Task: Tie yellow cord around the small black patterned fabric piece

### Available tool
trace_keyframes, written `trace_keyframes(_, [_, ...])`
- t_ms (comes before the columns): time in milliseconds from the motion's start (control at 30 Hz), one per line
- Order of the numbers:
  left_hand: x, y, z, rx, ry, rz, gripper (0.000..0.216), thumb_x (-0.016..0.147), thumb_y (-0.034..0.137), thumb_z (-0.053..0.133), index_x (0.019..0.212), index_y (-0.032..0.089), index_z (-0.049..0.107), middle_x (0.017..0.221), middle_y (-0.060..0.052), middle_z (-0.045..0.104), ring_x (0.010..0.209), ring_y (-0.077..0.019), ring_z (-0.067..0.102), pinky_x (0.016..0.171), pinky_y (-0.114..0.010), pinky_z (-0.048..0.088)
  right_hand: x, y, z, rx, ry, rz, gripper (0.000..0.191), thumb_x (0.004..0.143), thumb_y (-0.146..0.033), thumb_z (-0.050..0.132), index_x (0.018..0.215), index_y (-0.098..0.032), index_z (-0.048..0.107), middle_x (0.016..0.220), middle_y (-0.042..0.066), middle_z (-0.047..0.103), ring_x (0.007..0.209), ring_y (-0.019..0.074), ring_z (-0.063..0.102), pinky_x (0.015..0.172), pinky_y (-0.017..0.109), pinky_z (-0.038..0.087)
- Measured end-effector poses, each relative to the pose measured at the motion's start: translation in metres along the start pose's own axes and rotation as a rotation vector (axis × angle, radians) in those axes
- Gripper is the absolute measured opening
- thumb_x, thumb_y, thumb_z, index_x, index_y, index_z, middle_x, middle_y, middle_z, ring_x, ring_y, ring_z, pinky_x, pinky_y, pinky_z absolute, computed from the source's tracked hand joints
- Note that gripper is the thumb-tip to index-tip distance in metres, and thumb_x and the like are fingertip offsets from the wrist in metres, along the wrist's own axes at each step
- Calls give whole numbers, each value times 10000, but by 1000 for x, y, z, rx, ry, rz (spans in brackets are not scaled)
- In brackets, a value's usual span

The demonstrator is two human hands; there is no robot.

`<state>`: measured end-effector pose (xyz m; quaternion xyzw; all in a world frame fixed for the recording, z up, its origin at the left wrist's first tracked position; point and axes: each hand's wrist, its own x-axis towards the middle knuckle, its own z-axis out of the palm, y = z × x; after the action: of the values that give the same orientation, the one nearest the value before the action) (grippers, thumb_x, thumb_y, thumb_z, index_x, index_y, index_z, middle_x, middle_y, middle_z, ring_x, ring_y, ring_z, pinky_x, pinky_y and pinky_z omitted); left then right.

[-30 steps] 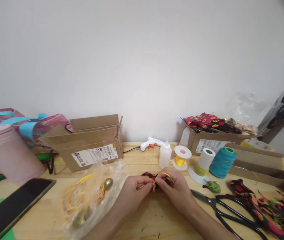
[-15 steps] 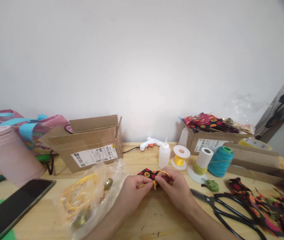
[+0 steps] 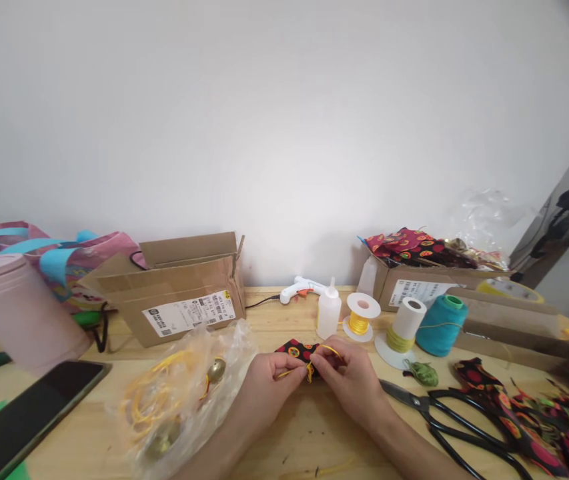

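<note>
My left hand (image 3: 269, 388) and my right hand (image 3: 351, 379) meet over the wooden table (image 3: 304, 433), fingers pinched together. Between them is a small piece of black fabric with red and orange dots (image 3: 295, 349), wrapped with a thin yellow cord (image 3: 309, 368). Both hands pinch the cord at the fabric's middle. A loop of the cord arches over my right fingers. Part of the fabric is hidden behind my right hand.
A clear plastic bag (image 3: 184, 393) of yellow cords and brass bells lies left. Black scissors (image 3: 457, 420), a glue bottle (image 3: 329, 311), thread spools (image 3: 361, 315), a teal cone (image 3: 440, 325) and fabric scraps (image 3: 539, 413) sit right. Cardboard boxes (image 3: 179, 290), a glue gun (image 3: 301, 288) and a phone (image 3: 29, 417) lie around.
My hands and the fabric piece stay nearly in place, with small finger movements on the yellow cord. The view has shifted slightly.
</note>
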<state>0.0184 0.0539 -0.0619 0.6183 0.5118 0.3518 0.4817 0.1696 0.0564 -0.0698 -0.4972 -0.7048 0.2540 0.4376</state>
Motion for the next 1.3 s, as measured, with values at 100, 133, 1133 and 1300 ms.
trace_keyframes(100, [0, 1, -1, -12, 4, 6, 217, 676, 314, 526, 703, 136, 646, 639, -13, 634, 594, -135, 518, 547, -215, 359, -1, 0, 0, -45, 3, -12, 187, 767, -258, 470, 613, -168, 530, 599, -9, 509, 553, 112, 450, 500, 214, 343])
trace_keyframes(133, [0, 2, -1, -21, 9, 17, 207, 674, 305, 530, 702, 135, 645, 641, -14, 635, 600, -134, 520, 552, -213, 362, -1, 0, 0, -60, 1, -18, 189, 766, -256, 470, 610, -170, 530, 593, -10, 504, 547, 112, 441, 494, 215, 338])
trace_keyframes(1133, [0, -1, 2, -8, 7, 37, 225, 648, 331, 559, 684, 147, 683, 618, -19, 650, 570, -140, 516, 534, -225, 365, 3, 3, 0, 7, 41, 3, 203, 762, -282, 475, 597, -170, 513, 581, -10, 493, 563, 125, 441, 510, 222, 339])
trace_keyframes(1300, [-1, 2, 1, 32, 48, 7, 231, 644, 344, 551, 646, 144, 667, 551, 5, 601, 527, -119, 471, 488, -211, 317, 6, 1, -17, 348, 221, 183, 258, 750, -397, 464, 645, -165, 507, 518, -36, 441, 486, 111, 410, 453, 213, 320])
